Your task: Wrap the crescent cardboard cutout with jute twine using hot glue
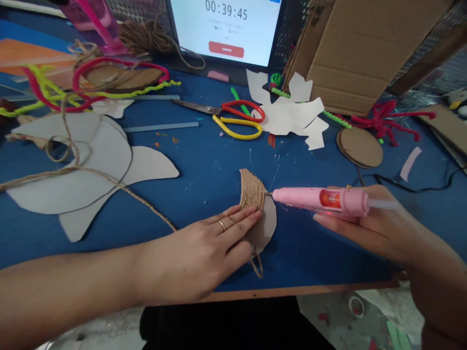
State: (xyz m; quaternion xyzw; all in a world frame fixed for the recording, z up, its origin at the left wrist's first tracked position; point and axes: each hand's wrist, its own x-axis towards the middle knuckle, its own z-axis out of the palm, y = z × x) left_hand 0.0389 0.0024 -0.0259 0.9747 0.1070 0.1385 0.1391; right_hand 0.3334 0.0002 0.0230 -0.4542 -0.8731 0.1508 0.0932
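Observation:
My right hand [379, 233] is wrapped around a pink hot glue gun [302, 197], with a clear glue stick jutting from its back. The nozzle points left and meets the edge of a small rounded card piece [268, 223]. Rows of brown twine [251, 189] cover that piece's upper part; the lower part is bare grey. My left hand [215, 243] lies with fingers stretched flat over the piece, pressing it to the table. A small twine loop [258, 267] sticks out below the thumb. Another length of twine [153, 209] runs from under my left wrist toward the left.
Grey card cutouts [95, 165] lie at left. Red-and-yellow-handled scissors [237, 119] and white paper scraps [292, 114] are beyond the hands. A tablet [226, 29] showing a timer stands at the back beside a cardboard box [365, 48]. A cardboard disc [361, 146] lies at right.

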